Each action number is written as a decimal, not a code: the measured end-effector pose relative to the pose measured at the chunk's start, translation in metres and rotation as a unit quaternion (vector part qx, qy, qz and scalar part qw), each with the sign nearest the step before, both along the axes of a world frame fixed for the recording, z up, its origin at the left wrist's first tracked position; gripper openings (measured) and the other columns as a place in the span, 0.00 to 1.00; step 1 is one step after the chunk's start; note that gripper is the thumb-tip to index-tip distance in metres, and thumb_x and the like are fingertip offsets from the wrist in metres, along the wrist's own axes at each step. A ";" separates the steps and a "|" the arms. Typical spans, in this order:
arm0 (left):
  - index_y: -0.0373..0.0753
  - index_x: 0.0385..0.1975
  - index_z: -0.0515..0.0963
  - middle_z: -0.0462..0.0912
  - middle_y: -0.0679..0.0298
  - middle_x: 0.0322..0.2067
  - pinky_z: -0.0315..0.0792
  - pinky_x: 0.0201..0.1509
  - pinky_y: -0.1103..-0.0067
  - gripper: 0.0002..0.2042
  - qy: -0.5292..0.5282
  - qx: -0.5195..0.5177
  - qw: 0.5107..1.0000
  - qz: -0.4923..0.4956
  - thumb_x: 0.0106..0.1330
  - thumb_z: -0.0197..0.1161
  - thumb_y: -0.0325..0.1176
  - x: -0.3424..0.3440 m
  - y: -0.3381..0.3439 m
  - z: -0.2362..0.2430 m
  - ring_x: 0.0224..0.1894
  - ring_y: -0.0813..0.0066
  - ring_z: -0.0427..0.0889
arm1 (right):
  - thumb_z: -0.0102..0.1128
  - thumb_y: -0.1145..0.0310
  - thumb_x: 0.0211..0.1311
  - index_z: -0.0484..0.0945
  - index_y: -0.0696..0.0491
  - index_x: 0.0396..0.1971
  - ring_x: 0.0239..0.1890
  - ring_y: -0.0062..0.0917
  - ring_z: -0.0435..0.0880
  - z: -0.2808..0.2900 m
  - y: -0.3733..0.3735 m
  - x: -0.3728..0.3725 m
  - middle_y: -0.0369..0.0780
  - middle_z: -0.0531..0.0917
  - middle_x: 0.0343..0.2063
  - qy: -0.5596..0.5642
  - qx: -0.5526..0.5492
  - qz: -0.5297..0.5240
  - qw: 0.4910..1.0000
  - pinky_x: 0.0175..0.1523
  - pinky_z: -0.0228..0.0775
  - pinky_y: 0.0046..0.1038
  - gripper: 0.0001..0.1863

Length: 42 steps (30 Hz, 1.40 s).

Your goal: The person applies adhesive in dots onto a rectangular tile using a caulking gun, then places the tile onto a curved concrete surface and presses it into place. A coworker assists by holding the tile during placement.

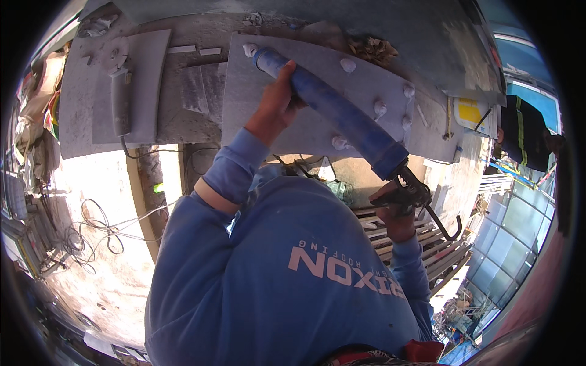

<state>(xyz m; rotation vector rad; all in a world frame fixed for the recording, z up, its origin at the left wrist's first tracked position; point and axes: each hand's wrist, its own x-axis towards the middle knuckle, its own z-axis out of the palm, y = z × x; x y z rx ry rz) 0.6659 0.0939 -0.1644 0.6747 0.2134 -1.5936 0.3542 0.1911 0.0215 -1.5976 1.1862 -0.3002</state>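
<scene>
Pale-lettered shirt [244, 293] nearest, left grip [280, 99] and right grip [392, 205] clasp a caulking gun [342, 111].

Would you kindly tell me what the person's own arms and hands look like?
The left sleeve is blue, with a bare gap between its forearm section and the part above. The right sleeve is also blue. The left hand is ungloved; the right hand is shaded and partly hidden, so whether anything covers it is unclear.

Blue long-sleeved top [244, 293], pale lettering [339, 273]
</scene>
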 end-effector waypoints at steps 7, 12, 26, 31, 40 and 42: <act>0.25 0.58 0.62 0.75 0.52 0.49 0.78 0.53 0.57 0.31 0.002 -0.024 1.000 -0.004 0.71 0.58 0.50 -0.002 -0.004 -0.005 0.49 0.57 0.81 | 0.70 0.75 0.54 0.72 0.53 0.34 0.31 0.19 0.75 -0.006 0.007 0.000 0.34 0.73 0.28 0.001 -0.052 -0.057 0.997 0.36 0.71 0.24 0.14; 0.26 0.57 0.63 0.76 0.53 0.47 0.79 0.51 0.57 0.30 0.005 0.004 1.000 0.001 0.71 0.59 0.49 -0.004 -0.005 0.009 0.47 0.57 0.81 | 0.68 0.84 0.51 0.71 0.52 0.32 0.28 0.15 0.71 -0.007 0.015 -0.002 0.33 0.72 0.27 0.009 -0.036 -0.182 0.983 0.30 0.65 0.20 0.16; 0.23 0.57 0.62 0.76 0.50 0.49 0.80 0.50 0.55 0.33 0.005 0.000 1.000 0.019 0.69 0.61 0.50 -0.003 -0.008 0.004 0.47 0.56 0.82 | 0.65 0.59 0.66 0.64 0.56 0.62 0.51 0.28 0.80 0.002 -0.010 -0.002 0.43 0.81 0.45 -0.113 0.014 0.012 0.993 0.62 0.69 0.33 0.30; 0.23 0.57 0.62 0.75 0.50 0.49 0.80 0.50 0.56 0.33 0.009 -0.005 1.000 0.002 0.69 0.62 0.49 -0.001 -0.007 -0.001 0.48 0.55 0.82 | 0.67 0.66 0.64 0.66 0.56 0.58 0.44 0.26 0.81 0.001 -0.007 -0.014 0.40 0.80 0.39 -0.039 0.014 0.000 0.999 0.55 0.71 0.28 0.27; 0.21 0.58 0.60 0.74 0.48 0.50 0.80 0.50 0.55 0.33 0.032 0.003 0.999 0.027 0.70 0.61 0.47 -0.006 -0.009 0.005 0.49 0.54 0.81 | 0.73 0.81 0.53 0.72 0.54 0.42 0.34 0.14 0.76 -0.007 0.008 -0.022 0.32 0.78 0.32 0.038 -0.013 -0.174 0.984 0.40 0.69 0.22 0.20; 0.21 0.59 0.59 0.74 0.48 0.51 0.80 0.51 0.54 0.34 0.032 -0.004 0.999 0.017 0.70 0.61 0.47 -0.005 -0.009 0.004 0.49 0.53 0.81 | 0.73 0.80 0.54 0.73 0.53 0.41 0.34 0.13 0.76 -0.008 0.011 -0.022 0.31 0.78 0.32 0.019 0.004 -0.225 0.974 0.40 0.70 0.22 0.19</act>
